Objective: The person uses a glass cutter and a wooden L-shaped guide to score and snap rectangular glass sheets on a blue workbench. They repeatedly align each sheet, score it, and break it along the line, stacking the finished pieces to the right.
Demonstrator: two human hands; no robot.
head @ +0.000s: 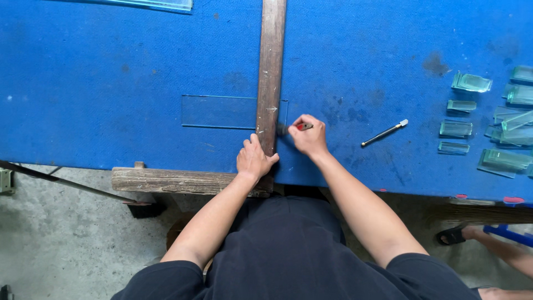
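The left hand (254, 159) presses flat, fingers spread, on the near end of a wooden straightedge (270, 78) lying across a clear glass strip (219, 111) on the blue desk (111, 66), while the right hand (308, 136) grips a red-handled cutter (300, 127) at the strip's near edge (the score looks nearly or just run; snapping apparently remains). Stacked cut glass pieces (502, 122) and a spare cutter (384, 133) lie well apart to the right, nothing blocking

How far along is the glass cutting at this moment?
Done: many small cut glass pieces lie stacked at the table's right edge. In hand: the left hand presses the wooden straightedge across a clear glass strip, while the right hand holds a red-handled cutter against its edge near the strip's near side. Left: most of the strip, left of the straightedge, looks uncut. A spare cutter lies idle.
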